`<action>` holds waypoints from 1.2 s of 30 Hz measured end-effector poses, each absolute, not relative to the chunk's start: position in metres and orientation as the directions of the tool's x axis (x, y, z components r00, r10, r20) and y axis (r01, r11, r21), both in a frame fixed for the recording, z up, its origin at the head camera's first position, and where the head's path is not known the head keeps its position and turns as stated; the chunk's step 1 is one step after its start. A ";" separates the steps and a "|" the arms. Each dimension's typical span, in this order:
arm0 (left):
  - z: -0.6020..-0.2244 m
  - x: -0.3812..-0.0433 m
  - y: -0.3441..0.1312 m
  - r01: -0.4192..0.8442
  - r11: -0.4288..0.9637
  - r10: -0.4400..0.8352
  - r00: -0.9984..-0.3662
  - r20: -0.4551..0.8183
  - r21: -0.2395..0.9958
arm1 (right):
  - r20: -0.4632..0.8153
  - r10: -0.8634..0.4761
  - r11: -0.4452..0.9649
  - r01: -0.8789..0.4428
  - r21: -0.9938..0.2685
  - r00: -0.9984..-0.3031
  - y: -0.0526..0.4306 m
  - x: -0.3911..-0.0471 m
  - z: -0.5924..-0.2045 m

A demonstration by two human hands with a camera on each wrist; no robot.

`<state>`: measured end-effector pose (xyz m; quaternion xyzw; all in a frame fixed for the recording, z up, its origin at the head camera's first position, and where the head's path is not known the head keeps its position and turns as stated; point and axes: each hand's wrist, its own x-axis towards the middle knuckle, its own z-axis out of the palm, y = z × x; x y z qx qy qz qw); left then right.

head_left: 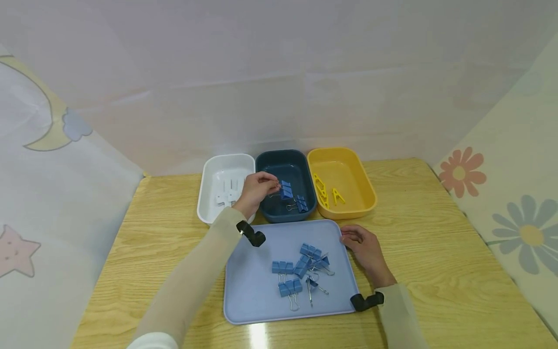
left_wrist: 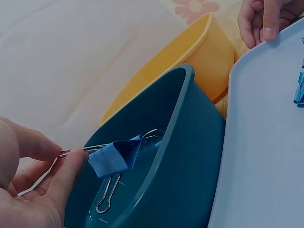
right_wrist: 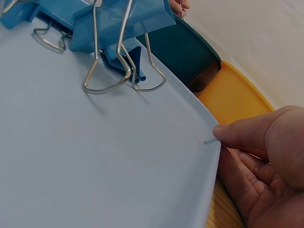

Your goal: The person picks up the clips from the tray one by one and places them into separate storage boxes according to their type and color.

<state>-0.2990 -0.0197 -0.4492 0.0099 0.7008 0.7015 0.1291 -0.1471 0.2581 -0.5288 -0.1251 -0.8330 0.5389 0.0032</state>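
Between thumb and fingers, my left hand [head_left: 257, 190] pinches a blue binder clip [left_wrist: 113, 159] by a wire handle. The clip hangs over the dark teal bin [head_left: 279, 216], where another blue binder clip [head_left: 301, 204] lies. My right hand [head_left: 364, 247] grips the rim of the pale blue tray [head_left: 248, 295] near its far right corner; in the right wrist view the thumb rests on top of the rim. Several blue binder clips [head_left: 282, 267] with silver wire handles lie on the tray, some overlapping.
Left of the teal bin stands a white bin [head_left: 205, 194] holding white clips [head_left: 226, 198]. On its right is a yellow bin [head_left: 355, 182] with yellow clips [head_left: 337, 196] inside. All three stand on a wooden table [head_left: 418, 242], behind the tray. A pale wall rises at the back.
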 end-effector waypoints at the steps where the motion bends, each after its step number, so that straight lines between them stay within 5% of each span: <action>1: -0.450 -0.300 -0.019 -0.168 0.015 0.195 -0.966 -0.168 0.986 | -0.132 0.215 0.384 0.207 -0.900 -0.968 0.258 -0.147 -0.529; 36: -0.465 -0.312 0.001 -0.185 0.092 0.158 -0.967 -0.197 0.979 | -0.163 0.197 0.372 0.228 -0.900 -0.967 0.261 -0.148 -0.533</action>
